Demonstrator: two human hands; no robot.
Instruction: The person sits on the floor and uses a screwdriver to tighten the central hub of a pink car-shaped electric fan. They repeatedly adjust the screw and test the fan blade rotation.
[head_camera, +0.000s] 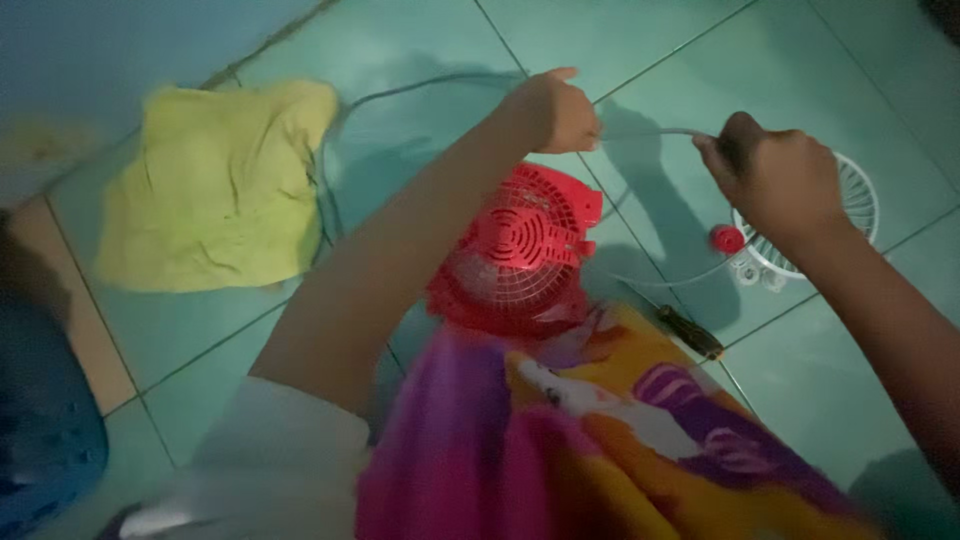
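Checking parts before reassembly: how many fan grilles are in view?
2: the red grille lies on the floor below the left hand; the white grille is partly hidden behind the right hand. Others may be hidden.

Floor (420, 60) is smooth glossy teal tile. Red grille (520, 245) and white grille (860, 200) look like hard plastic, the yellow rag (215, 185) is soft matt crumpled cloth, cord (650, 132) smooth plastic.

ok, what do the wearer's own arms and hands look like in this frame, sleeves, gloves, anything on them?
Both hands are bare: no gloves, and no rings or watch that the dim view shows. The left hand comes off a bare forearm with a short white sleeve at the upper arm. The right hand and its forearm are uncovered to the frame edge; no sleeve shows.
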